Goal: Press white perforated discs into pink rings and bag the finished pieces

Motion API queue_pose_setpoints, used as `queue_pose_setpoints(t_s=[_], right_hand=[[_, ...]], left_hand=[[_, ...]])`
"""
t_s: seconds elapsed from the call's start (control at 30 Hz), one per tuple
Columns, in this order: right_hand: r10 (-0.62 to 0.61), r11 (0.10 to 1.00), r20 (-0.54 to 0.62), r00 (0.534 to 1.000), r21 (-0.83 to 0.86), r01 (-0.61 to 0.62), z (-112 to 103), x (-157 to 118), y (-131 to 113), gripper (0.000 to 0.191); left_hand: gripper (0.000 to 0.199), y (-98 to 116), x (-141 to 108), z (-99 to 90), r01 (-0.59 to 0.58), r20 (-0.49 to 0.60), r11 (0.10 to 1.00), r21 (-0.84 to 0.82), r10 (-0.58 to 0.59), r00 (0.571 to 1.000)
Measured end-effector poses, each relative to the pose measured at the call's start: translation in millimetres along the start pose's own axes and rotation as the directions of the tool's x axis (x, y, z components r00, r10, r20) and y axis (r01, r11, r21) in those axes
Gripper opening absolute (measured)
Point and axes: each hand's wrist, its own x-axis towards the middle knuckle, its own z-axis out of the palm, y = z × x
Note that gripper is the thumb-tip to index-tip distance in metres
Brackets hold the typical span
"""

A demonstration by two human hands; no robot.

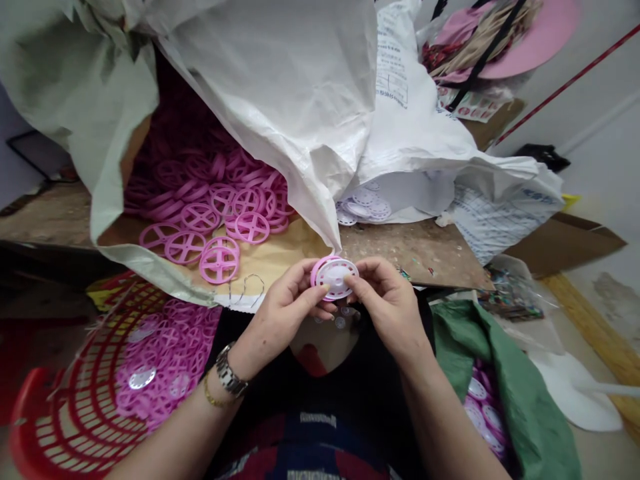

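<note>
Between my two hands, just off the table's front edge, is a white slotted plastic disc set against a pink plastic ring. My left hand grips the left side of the pair, its thumb on the disc's face. From the right, my right hand pinches the white disc's rim, thumb in front. Behind my left hand, loose pink spoked rings spill from an open sack. More white discs lie in the mouth of a second white sack.
A red basket of pink rings stands at lower left. At lower right a green sack holds disc-and-ring pieces. The brown table runs under the sacks. A cardboard box and a pink hat are at right.
</note>
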Motion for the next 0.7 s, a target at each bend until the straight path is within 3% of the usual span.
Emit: queue_pose_setpoints(t_s=[0.13,0.3,0.47,0.7], right_hand=[[-0.056,0.992,-0.023,0.998,-0.111,0.053,1,-4,10,0.015],[-0.06,0.991,-0.053,0.997,-0.127,0.053,-3,-6,12,0.034],[0.005,1.0,0.085,0.996,-0.023,-0.003,-5,-7,4,0.017],[0.032,0.999,0.05,0.998,0.005,-0.032,-2,-12,3,0.011]], left_hand=[[0.034,-2,-2,0.5,-0.028,-0.01,0.999,0.027,0.029,1.0],[0.032,-4,-3,0.1,-0.064,-0.003,0.998,0.03,0.064,0.998],[0.028,-5,-3,-0.4,-0.099,0.054,0.995,0.026,0.097,0.994],[0.027,-6,-6,2.9,-0.127,0.068,0.983,0.135,0.118,0.991]])
